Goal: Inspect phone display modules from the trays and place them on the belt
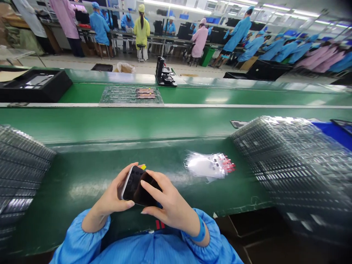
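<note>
Both hands close firmly on a smartphone [139,187] at lower center of the frame, the left hand [111,192] wrapped around its edge, the right hand [170,201] curled across its dark face. A green assembly-line bench [110,124] spans the frame, with stacked clear plastic trays [291,168] at far right and a small bundle of clear plastic packets [209,165] just right of the hands.

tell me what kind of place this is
Probably an electronics assembly factory. The green conveyor line, the stacks of clear plastic trays, and the rows of co-workers in blue and pink smocks show it, as does the smartphone in the left hand and right hand.
</note>
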`<control>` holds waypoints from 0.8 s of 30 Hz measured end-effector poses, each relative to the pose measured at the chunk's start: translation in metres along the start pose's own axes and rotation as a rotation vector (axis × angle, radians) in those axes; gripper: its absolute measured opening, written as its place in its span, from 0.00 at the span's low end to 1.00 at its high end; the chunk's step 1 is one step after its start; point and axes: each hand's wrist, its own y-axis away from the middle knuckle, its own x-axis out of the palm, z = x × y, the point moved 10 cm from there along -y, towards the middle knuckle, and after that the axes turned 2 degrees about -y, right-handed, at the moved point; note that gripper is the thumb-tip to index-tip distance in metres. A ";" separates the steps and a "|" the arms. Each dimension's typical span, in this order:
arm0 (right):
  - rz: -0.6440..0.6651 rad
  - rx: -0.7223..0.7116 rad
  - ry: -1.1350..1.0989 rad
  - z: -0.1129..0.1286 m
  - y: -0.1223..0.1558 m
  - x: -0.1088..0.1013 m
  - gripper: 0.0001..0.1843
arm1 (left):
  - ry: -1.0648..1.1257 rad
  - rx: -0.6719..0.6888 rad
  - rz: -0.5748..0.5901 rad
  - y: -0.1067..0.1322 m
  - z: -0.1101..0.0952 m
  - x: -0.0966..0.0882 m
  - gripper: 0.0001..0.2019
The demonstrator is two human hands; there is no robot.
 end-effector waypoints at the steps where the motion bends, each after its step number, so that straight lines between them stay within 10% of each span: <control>1: 0.000 -0.003 -0.002 0.001 0.000 0.000 0.36 | 0.006 0.002 0.003 0.000 0.000 0.000 0.43; 24: 0.068 -0.034 0.101 0.005 -0.008 -0.007 0.32 | 0.121 -0.005 -0.037 0.002 0.012 -0.004 0.46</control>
